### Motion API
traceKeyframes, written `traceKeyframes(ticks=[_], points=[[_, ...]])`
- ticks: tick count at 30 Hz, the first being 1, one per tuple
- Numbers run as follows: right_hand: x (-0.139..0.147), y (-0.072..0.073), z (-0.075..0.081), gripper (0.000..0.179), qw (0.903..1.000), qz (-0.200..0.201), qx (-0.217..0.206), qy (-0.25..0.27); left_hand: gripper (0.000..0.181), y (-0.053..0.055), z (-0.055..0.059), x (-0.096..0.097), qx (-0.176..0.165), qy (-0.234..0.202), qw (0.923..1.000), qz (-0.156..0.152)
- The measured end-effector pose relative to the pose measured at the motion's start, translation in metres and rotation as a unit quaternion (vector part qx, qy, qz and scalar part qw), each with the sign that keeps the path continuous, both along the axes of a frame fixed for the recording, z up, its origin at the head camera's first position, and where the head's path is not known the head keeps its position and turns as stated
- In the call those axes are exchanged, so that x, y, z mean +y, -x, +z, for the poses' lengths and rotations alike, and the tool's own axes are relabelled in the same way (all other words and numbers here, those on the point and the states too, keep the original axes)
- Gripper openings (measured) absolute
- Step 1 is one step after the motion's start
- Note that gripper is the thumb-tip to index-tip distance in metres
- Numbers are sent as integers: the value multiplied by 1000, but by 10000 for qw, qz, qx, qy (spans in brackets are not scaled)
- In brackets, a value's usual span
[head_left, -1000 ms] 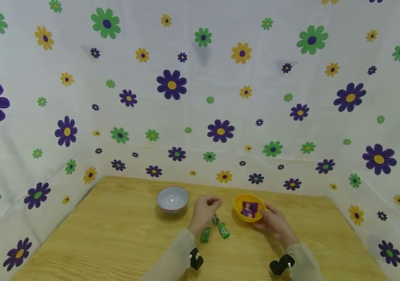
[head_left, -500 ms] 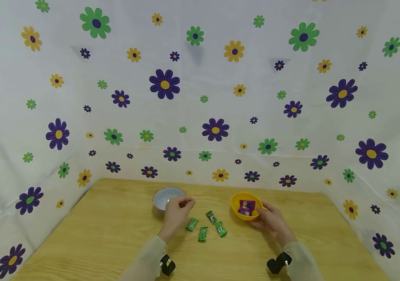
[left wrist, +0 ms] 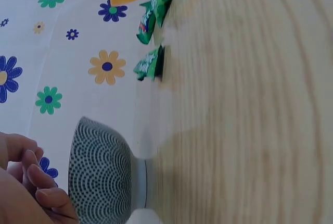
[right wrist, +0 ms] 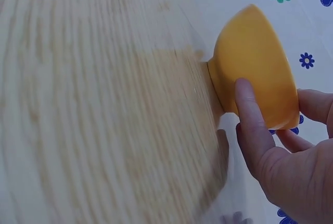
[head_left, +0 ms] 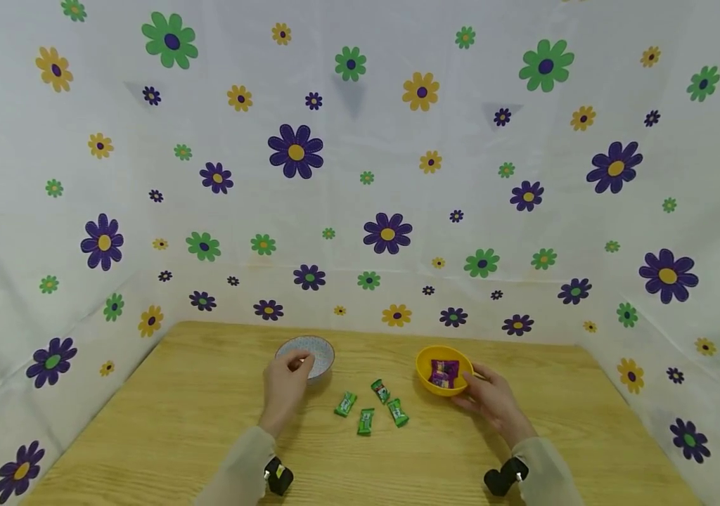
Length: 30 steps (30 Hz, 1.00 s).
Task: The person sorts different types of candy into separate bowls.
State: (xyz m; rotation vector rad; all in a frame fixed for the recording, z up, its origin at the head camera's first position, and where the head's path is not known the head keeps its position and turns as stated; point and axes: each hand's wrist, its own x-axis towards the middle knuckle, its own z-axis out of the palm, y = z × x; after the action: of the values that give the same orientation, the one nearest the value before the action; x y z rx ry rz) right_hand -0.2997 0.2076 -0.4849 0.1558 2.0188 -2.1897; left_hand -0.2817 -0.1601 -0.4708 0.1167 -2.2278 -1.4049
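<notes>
My left hand (head_left: 285,383) is over the near left side of a grey-blue patterned bowl (head_left: 322,351) with a reddish rim. In the left wrist view its curled fingers (left wrist: 44,179) lie right at the rim of that bowl (left wrist: 101,174); I cannot tell whether anything is between the fingertips. My right hand (head_left: 498,404) holds a yellow bowl (head_left: 424,367) from its right side. In the right wrist view one finger (right wrist: 251,109) lies along the outer wall of the yellow bowl (right wrist: 255,57). Purple-wrapped candies (head_left: 444,372) lie inside it.
Several green-wrapped candies (head_left: 365,422) lie on the wooden table (head_left: 164,422) between the two bowls. A white flower-print curtain (head_left: 360,176) hangs behind the table and along both sides. A black camera (head_left: 279,478) is strapped to each wrist.
My left hand has moved left from above the green candies to the patterned bowl, uncovering the candies. My right hand stays on the yellow bowl. The head view has shifted slightly.
</notes>
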Motion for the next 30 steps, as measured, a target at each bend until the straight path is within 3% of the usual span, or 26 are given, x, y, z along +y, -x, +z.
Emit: traceKeyframes(ticks=[7,14,17,24,30], points=[[4,-3,4,50,9998,-213,-30,-29,13,9,-2,-15,49,460,9982,374],[10,-6,8,49,9983,-386,65,-427,47,17,-4,-31,-741,763,9938,321],[11,-6,10,47,9975,-496,159,-476,53,22,-5,-37,-895,816,9923,243],[12,-6,14,42,9938,-825,357,-650,50,30,-9,-50,-1103,229,9936,-109],[2,-10,19,36,9920,-577,600,-950,47,31,-10,-61,-1602,-549,9835,-644]])
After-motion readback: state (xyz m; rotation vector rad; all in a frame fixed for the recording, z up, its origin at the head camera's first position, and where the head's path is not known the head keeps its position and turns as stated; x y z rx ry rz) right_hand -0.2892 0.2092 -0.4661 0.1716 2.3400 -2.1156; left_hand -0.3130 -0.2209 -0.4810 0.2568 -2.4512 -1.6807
